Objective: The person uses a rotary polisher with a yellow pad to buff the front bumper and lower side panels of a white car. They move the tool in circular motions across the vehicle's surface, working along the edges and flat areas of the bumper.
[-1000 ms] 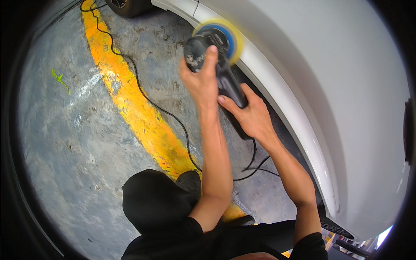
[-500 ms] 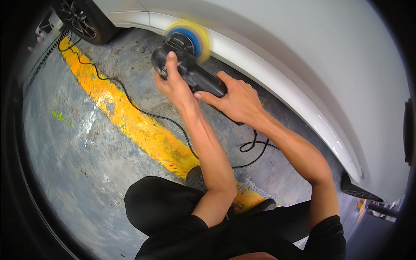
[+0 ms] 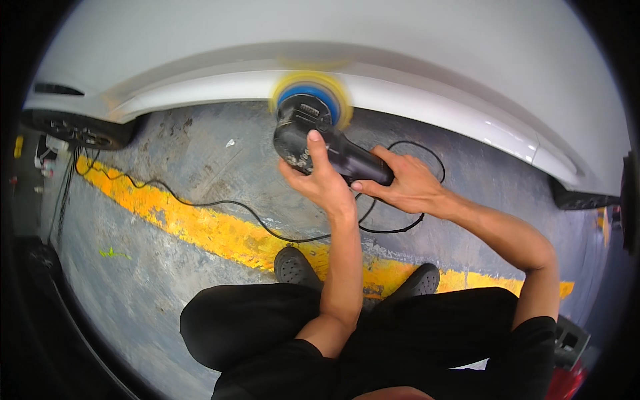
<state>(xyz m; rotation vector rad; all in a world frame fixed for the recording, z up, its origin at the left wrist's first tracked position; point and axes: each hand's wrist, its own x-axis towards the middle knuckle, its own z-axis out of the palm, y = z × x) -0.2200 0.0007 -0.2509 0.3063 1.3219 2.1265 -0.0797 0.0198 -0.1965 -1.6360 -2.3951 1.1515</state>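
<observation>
Polisher (image 3: 350,159) at the white sill (image 3: 427,97) of a car (image 3: 400,33)

A dark wheel (image 3: 87,131) at left is half covered by the car; the yellow-and-blue pad (image 3: 320,93) is blurred at its rim; the left hand (image 3: 328,183) is curled round the polisher's head (image 3: 292,137), most fingers hidden beneath; the right hand (image 3: 408,187) wraps the handle (image 3: 369,164), fingers partly concealed; a second wheel (image 3: 580,199) barely shows.

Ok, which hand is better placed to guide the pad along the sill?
Likely the left hand: it grips the polisher's head, just behind the pad at the sill. The right hand holds the handle, farther back.
</observation>
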